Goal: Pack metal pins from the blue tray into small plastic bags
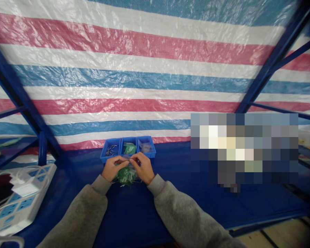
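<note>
The left hand (115,168) and right hand (144,168) pinch something small, fingers pressed together — too small to tell what. Working low over the green bundle (125,175) keeps control — the blue tray (128,149) sits just ahead.

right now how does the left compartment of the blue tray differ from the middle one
The left compartment holds thin metal pins, while the middle compartment holds green pieces. The pins lie sparse, leaving much of the left compartment's floor showing; the green pieces fill more of the middle compartment. Both are open blue sections of one tray.
</note>
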{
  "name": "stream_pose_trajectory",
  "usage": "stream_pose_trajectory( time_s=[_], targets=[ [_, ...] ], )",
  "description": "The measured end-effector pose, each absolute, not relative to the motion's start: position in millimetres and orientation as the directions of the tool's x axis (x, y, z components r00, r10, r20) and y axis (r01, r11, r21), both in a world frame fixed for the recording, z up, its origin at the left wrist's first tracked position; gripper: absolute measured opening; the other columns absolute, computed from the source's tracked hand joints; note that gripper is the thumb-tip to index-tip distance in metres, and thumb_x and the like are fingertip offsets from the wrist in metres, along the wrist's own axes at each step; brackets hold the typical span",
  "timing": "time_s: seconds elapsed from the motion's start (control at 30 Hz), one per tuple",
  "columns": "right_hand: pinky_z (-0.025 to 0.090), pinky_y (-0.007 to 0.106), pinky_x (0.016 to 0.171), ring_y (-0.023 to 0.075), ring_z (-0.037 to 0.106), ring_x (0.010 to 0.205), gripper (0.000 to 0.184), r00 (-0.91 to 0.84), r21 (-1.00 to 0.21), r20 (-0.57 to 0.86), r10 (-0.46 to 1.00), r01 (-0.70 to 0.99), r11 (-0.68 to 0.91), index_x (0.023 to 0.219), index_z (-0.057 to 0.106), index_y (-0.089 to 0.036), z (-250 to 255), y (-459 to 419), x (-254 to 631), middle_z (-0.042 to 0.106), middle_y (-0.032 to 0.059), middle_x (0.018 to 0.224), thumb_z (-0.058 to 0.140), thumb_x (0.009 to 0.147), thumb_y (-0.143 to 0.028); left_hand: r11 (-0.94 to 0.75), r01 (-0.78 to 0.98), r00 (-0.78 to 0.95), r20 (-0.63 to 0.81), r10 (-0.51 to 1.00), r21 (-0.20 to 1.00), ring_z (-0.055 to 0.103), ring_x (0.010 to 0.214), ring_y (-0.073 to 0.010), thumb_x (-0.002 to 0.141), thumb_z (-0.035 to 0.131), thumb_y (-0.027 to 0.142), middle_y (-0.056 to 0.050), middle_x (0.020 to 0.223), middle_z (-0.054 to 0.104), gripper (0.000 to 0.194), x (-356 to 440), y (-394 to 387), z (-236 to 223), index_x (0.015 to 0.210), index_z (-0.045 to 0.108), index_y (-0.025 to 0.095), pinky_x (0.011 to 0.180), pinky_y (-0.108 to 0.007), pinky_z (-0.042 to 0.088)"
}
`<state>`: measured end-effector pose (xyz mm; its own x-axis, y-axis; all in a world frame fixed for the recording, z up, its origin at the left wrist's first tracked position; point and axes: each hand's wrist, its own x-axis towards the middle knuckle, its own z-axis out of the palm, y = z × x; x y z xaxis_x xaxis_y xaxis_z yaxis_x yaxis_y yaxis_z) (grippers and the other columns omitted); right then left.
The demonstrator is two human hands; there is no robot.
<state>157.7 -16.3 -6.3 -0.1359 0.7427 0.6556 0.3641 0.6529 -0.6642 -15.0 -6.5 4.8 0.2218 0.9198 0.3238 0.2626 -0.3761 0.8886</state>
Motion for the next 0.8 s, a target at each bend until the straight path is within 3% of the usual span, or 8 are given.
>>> stream_pose_trajectory(
  time_s=[0.13,0.57,0.8],
  targets=[
    [0.041,0.024,0.064,0.0133,0.052,0.07,0.009,-0.143,-0.664,0.644,0.752,0.383,0.642,0.085,0.057,-0.018,-7.3,-16.0,157.4,0.055,0.0015,0.077,0.05,0.086,-0.023,-0.36,0.215,0.22,0.314,0.923,0.908,0.062,0.077,-0.0191,0.069,0.069,0.034,-0.007,0.08,0.068,0.025,-13.7,-6.5,5.7,0.08,0.067,0.012,0.075,-0.03,0.049],
    [0.041,0.023,0.062,0.0134,0.051,0.068,0.006,-0.179,-0.674,0.609,0.773,0.396,0.623,0.084,0.054,-0.018,-9.1,-15.6,155.2,0.054,0.0004,0.076,0.05,0.081,-0.018,-0.281,0.113,0.243,0.248,0.938,0.953,0.059,0.064,-0.0139,0.065,0.073,0.032,-0.001,0.067,0.064,0.023,-16.8,-5.0,1.2,0.066,0.06,0.013,0.065,-0.026,0.046],
    [0.04,0.023,0.063,0.0137,0.051,0.071,0.007,-0.185,-0.671,0.608,0.772,0.4,0.624,0.085,0.053,-0.018,-9.8,-15.6,155.4,0.055,0.0007,0.077,0.046,0.082,-0.018,-0.265,0.107,0.237,0.234,0.943,0.958,0.057,0.064,-0.0131,0.064,0.073,0.034,0.0,0.067,0.061,0.027,-11.0,-8.6,4.6,0.069,0.057,0.013,0.064,-0.025,0.046]
  ],
)
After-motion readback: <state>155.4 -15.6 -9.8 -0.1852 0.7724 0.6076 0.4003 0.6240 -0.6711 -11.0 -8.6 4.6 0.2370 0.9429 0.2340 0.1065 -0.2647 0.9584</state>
